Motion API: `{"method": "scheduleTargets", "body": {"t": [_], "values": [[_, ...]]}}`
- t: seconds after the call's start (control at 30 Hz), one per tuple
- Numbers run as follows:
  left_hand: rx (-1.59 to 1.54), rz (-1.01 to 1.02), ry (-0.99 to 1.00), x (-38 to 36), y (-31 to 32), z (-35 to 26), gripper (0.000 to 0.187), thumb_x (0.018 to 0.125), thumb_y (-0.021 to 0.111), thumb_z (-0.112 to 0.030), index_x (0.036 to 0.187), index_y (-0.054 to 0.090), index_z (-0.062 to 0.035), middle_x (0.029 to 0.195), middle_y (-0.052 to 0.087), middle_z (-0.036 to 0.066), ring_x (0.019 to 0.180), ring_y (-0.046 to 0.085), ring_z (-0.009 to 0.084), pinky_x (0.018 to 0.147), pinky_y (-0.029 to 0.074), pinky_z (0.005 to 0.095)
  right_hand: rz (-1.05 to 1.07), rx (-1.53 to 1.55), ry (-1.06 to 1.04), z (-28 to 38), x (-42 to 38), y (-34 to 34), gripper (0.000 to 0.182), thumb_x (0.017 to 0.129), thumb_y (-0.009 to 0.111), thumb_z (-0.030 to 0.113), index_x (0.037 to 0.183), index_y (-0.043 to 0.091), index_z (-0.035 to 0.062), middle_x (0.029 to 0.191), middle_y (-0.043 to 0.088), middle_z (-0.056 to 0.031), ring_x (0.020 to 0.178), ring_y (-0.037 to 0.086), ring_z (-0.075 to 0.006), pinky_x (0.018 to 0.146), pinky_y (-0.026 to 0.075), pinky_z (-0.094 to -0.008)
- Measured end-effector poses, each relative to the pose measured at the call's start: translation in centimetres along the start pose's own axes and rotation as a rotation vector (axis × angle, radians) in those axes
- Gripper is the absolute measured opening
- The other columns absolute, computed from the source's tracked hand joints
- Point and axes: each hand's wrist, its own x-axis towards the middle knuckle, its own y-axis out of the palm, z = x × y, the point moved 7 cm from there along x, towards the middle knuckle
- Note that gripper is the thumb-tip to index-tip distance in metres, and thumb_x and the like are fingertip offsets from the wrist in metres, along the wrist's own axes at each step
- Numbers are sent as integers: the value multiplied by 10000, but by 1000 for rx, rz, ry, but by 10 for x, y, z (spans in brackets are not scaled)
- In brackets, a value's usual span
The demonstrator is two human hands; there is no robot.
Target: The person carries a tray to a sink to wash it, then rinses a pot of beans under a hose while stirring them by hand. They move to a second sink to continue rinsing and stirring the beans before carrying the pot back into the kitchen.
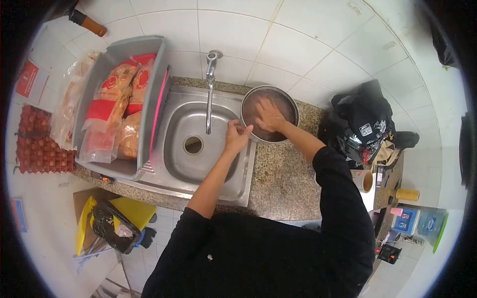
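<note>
A round metal pot (296,125) stands on the counter just right of the sink, with brownish, cloudy liquid inside it. My right hand (269,115) reaches into this pot, palm down and fingers spread; whatever lies under the palm is hidden. By the pot's left rim, above the sink's edge, is my left hand (237,136). Its thumb and fingers are apart with nothing visible between them, and the thumb is at or very near the rim. The metal sink (186,171) lies below, and a chrome faucet (209,107) extends over its basin.
Left of the sink, a grey bin (158,54) holds several bagged packages (112,94). Stacked egg trays (37,141) are at the far left. A black bag (362,116) sits on the granite counter (280,186) at right, near a paper-like roll (366,181).
</note>
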Motion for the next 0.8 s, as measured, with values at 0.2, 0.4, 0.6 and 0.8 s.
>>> {"method": "scheduleTargets", "body": {"t": [0.2,0.4,0.6,0.8], "values": [[20,35,81,1,2,-3,659,843,751,-298,1260,359,30,864,576,69,685,591,130,534,493,268,120,-8,-155,14,-13,7,681,885,513,371,1444,309,39,1484,283,-250,1345,300,-449,1092,294,-560],[-80,22,-10,-6,0,-5,666,792,784,-325,1218,436,51,832,627,81,751,586,175,710,498,317,163,-73,-218,11,-12,23,678,891,508,370,1448,305,42,1476,298,-253,1342,306,-452,1095,297,-550],[-37,69,43,-2,3,-3,655,841,755,-275,1263,350,20,904,555,68,724,600,135,572,513,268,124,-116,-187,-4,-8,34,674,897,504,370,1452,301,45,1468,313,-255,1339,312,-454,1098,299,-540],[-122,52,-31,-8,1,-9,682,803,783,-277,1256,400,60,863,617,75,704,576,131,647,497,287,116,-138,-166,-14,-4,45,671,903,500,369,1456,297,48,1460,328,-258,1336,318,-457,1101,301,-530]]}}
